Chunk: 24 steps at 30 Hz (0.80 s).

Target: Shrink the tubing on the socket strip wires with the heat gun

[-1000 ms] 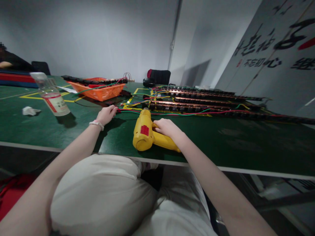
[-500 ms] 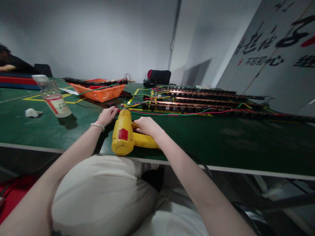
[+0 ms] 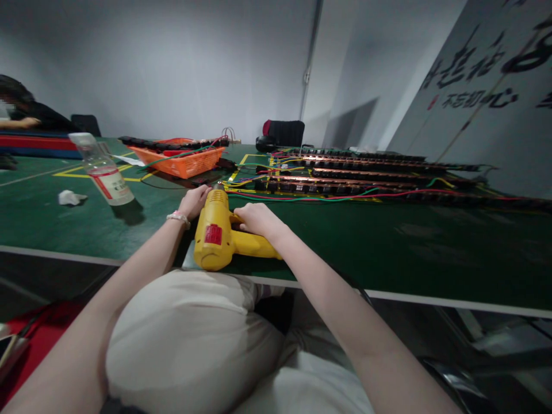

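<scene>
Right hand: closed around handle of yellow heat gun lying on worktop | Left hand: fingers curled at gun's nozzle, grip cannot be told

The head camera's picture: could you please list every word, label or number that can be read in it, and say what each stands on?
"不忘初心": small dark characters on the wall banner at the right.
Large brush characters above them on the same banner: cut off and slanted, not readable.
Red label on the yellow heat gun: print too small to read.
Label on the plastic bottle: red and dark marks, blurred, not readable.
</scene>
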Available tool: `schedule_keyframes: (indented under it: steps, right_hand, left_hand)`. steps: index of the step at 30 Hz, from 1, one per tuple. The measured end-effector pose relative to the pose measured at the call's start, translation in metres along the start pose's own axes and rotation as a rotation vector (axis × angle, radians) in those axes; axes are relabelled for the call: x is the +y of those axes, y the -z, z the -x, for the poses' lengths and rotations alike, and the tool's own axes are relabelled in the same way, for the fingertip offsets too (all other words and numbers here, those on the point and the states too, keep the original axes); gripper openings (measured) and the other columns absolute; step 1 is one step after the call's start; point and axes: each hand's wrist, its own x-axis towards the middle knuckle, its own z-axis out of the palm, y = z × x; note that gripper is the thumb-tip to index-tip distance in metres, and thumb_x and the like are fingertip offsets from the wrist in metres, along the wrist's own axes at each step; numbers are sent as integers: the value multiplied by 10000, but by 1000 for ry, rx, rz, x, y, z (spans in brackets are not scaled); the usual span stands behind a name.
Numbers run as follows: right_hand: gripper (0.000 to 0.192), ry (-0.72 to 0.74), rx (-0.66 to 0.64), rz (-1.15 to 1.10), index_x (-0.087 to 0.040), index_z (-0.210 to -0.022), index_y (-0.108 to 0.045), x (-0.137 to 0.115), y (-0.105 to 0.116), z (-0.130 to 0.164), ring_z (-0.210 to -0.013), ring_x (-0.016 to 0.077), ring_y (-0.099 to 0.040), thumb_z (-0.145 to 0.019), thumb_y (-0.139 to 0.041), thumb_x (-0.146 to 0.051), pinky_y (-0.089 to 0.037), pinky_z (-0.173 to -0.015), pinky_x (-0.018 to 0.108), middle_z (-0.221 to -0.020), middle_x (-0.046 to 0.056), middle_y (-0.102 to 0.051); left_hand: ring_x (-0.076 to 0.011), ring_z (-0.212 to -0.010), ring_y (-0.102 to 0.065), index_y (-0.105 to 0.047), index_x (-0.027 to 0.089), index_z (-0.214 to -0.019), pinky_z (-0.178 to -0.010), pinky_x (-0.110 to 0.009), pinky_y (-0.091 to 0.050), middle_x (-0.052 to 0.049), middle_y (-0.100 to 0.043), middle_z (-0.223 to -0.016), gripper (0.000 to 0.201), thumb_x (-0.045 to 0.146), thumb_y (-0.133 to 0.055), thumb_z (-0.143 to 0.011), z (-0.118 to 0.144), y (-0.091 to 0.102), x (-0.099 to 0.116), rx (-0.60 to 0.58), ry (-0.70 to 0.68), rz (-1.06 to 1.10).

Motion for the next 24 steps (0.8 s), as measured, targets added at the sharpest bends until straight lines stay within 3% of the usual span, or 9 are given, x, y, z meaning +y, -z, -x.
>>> schedule_keyframes:
  steps: [9, 24]
  right_hand:
    - [242, 5, -62, 13, -181, -1076, -657, 10, -2, 8, -997, 250, -669, -890, -554, -296, -455, -726, 285, -1069, 115, -716]
    - [226, -177, -164, 55, -190, -1058, -645, 65, 0, 60, -977, 249, -670, -912, -514, -304, -424, -679, 275, -1051, 106, -712]
  left_hand:
    - [-154, -644, -478, -516, 202, -733, -588, -254, -316, -32, -613, -718, 380, 483, -347, -923, 1, -2, -2, 50, -47, -39]
    - [-147, -628, -563, -545, 208, -747, -587, -245, -362, -22, -661, -727, 372, 501, -379, -905, -1, -5, -10, 33, -58, -30]
